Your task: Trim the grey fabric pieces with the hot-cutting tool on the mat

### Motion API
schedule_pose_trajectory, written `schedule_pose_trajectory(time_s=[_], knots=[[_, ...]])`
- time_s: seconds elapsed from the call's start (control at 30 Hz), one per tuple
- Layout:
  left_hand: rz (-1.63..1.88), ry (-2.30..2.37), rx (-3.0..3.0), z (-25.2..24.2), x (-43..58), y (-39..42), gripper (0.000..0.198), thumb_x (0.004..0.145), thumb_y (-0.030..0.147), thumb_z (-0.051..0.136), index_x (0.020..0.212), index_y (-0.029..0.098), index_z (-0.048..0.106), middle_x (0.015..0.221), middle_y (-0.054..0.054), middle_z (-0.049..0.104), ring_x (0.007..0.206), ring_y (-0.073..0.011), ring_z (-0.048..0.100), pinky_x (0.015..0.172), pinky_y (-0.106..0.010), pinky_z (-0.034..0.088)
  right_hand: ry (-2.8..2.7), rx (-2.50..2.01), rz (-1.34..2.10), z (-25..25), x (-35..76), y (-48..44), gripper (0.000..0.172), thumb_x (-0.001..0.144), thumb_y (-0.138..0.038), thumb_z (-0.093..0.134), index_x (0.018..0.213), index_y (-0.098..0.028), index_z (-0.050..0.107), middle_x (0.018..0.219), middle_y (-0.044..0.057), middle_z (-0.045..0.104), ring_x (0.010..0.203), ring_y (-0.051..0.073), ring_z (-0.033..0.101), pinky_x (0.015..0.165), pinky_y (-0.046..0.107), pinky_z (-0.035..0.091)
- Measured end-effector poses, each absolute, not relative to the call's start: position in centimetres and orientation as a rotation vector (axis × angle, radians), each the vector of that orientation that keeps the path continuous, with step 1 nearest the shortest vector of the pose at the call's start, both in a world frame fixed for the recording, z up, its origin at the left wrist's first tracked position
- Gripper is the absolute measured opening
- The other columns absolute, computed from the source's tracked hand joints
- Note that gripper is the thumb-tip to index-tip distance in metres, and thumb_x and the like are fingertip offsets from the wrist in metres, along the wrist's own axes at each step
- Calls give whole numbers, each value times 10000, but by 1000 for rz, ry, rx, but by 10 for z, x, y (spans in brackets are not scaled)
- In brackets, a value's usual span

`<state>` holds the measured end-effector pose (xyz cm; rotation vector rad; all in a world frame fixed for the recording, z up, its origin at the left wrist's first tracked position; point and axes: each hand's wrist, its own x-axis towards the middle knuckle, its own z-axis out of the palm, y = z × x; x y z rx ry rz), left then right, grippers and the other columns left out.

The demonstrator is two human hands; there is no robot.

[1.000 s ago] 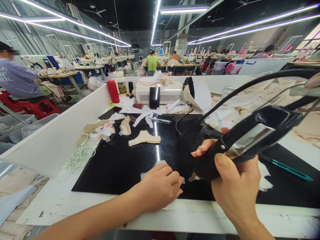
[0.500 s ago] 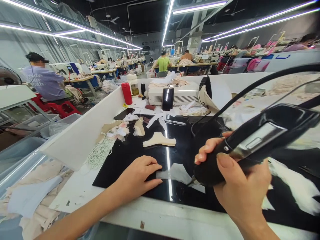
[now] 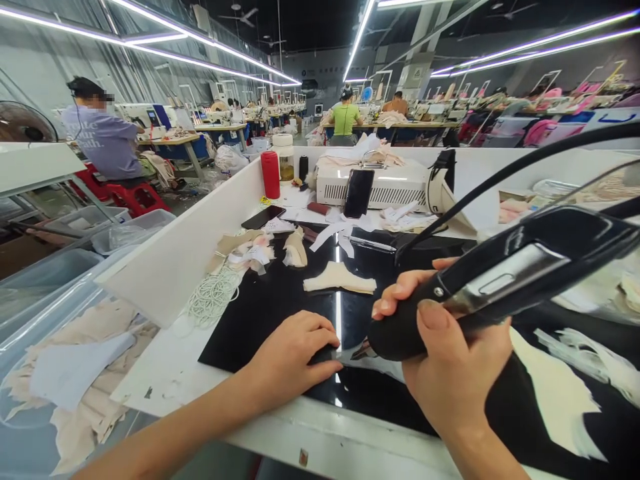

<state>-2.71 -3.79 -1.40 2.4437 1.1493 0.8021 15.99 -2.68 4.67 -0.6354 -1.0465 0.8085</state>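
My right hand point(image 3: 453, 363) is wrapped round the black body of corded electric scissors point(image 3: 505, 273), tilted with their metal tip low to the left. Beneath that tip lies a thin translucent white sheet point(image 3: 387, 365), partly hidden by the tool and my hand. My left hand point(image 3: 300, 353) rests on the black board point(image 3: 235, 333), thumb and fingers apart, fingertips near the sheet's left end. Whether they touch it I cannot tell. Beyond both hands sits a small stack of cream fabric pieces point(image 3: 340, 279).
White strips point(image 3: 345, 230), a pen point(image 3: 373, 245) and fabric scraps point(image 3: 295, 248) lie farther back. A phone point(image 3: 359, 193) leans on a white machine point(image 3: 380, 180). Pale cord point(image 3: 213, 297) is coiled at left. Cut cream pieces point(image 3: 555, 393) lie at right. A black cable arches overhead.
The view has shifted, so the scene sits farther right. The electric scissors have moved left, closer to my left hand, and their tip now covers more of the translucent sheet.
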Motion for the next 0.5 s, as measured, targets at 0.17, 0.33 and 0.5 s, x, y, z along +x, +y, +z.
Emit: schedule_pose_trajectory(time_s=[0.17, 0.33, 0.5], knots=[[823, 1131, 2426, -13, -26, -39, 145, 895, 157, 851, 926, 195, 715, 1117, -18, 746, 1037, -191, 694, 931, -328, 550, -1050, -627, 804, 44, 156, -23, 423, 864, -399, 882, 1155, -277, 601, 843, -51, 702, 642, 170, 668, 636, 371, 579], [846, 1077, 2482, -13, -27, -41, 115, 931, 164, 821, 925, 186, 708, 1084, -14, 754, 1050, -192, 696, 941, -331, 545, -1060, -617, 820, 40, 153, -27, 418, 880, -382, 864, 1179, -275, 592, 848, -47, 696, 639, 165, 667, 624, 361, 583], [852, 1036, 2587, -13, -27, -45, 64, 985, 186, 768, 941, 179, 720, 1074, -22, 768, 1041, -200, 714, 954, -345, 557, -1074, -622, 814, 37, 150, -30, 422, 883, -403, 858, 1180, -282, 584, 850, -40, 683, 627, 169, 669, 581, 347, 576]])
